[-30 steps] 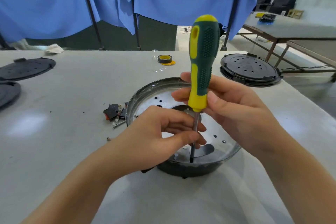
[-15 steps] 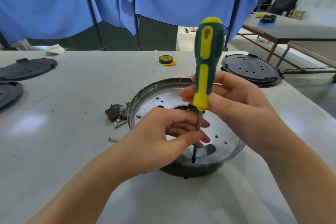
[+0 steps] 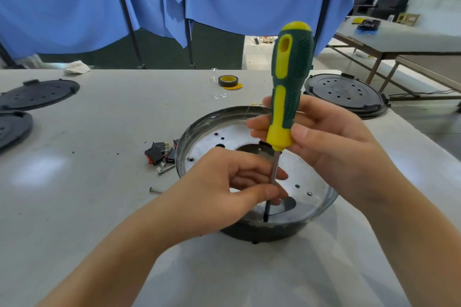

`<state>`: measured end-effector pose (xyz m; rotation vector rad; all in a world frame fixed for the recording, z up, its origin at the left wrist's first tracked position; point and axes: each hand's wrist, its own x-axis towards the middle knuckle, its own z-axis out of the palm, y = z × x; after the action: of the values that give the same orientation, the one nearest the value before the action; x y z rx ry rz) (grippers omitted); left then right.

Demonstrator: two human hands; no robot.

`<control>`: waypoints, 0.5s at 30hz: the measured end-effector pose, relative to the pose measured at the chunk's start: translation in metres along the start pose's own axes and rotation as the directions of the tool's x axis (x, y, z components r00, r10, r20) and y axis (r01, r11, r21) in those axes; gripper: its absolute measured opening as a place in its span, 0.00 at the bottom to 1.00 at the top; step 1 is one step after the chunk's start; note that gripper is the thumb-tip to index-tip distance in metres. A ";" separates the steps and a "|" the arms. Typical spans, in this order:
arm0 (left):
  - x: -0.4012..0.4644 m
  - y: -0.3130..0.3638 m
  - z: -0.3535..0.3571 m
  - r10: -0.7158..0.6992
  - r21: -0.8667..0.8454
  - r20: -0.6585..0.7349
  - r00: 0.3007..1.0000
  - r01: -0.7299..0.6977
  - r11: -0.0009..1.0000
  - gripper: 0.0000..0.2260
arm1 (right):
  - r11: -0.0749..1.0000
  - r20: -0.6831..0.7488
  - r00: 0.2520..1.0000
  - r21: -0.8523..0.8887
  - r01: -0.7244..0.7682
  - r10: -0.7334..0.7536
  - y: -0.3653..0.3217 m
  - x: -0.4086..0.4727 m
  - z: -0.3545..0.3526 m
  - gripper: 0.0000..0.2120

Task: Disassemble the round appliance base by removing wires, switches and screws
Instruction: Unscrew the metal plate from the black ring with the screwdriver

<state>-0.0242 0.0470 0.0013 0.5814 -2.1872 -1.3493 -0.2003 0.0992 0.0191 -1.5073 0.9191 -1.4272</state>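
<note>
The round appliance base (image 3: 199,129) lies open side up in the middle of the table, its metal floor dotted with holes. A green and yellow screwdriver (image 3: 290,77) stands nearly upright in it, tip down near the front inner wall. My right hand (image 3: 331,147) grips the lower handle. My left hand (image 3: 224,189) pinches the shaft between thumb and fingers just above the floor. Removed black switches (image 3: 159,153) and loose screws (image 3: 166,169) lie on the table just left of the base.
Black round covers lie at the far left (image 3: 37,93) and far right (image 3: 345,93). A yellow and black tape roll (image 3: 228,81) sits at the back. Blue cloth hangs behind the table. Another table (image 3: 404,37) stands at the right.
The screwdriver handle has turned in my right hand, its yellow stripe and hole swinging round. The handle has tilted slightly right. My left hand has stayed on the shaft.
</note>
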 end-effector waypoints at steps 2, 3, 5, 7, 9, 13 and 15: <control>0.002 0.001 0.001 0.003 0.020 -0.068 0.998 -0.002 1.000 0.08 | 0.999 -0.017 1.000 -0.045 0.005 -0.006 0.000 0.000 0.002 0.13; 0.002 0.000 0.003 0.017 0.037 -0.109 0.994 -0.013 0.999 0.08 | 0.997 -0.036 0.999 -0.076 0.018 -0.021 0.001 0.000 0.003 0.12; 0.003 -0.001 0.005 0.049 0.077 -0.161 0.986 -0.037 0.996 0.10 | 0.995 -0.078 0.996 -0.092 0.044 -0.051 0.001 0.001 0.006 0.14; 0.003 -0.001 0.006 0.056 0.086 -0.163 0.985 -0.042 0.995 0.10 | 0.996 -0.100 0.992 -0.053 0.069 -0.074 0.002 0.001 0.005 0.16; 0.002 -0.001 0.004 0.041 0.073 -0.095 0.995 -0.034 0.997 0.05 | 0.998 -0.065 0.996 -0.033 0.057 -0.059 0.001 0.000 0.003 0.18; 0.001 -0.001 0.001 0.030 0.049 -0.032 0.999 -0.028 0.998 0.06 | 1.000 0.012 1.000 -0.003 -0.004 0.004 -0.001 0.000 -0.002 0.16; 0.002 0.000 0.002 0.027 0.047 -0.095 0.995 -0.023 0.999 0.05 | 0.998 -0.014 1.000 -0.068 0.004 -0.005 -0.001 0.000 0.000 0.15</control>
<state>-0.0267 0.0475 0.0005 0.6204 -2.1463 -1.2362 -0.2006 0.0993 0.0202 -1.5511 0.9822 -1.4242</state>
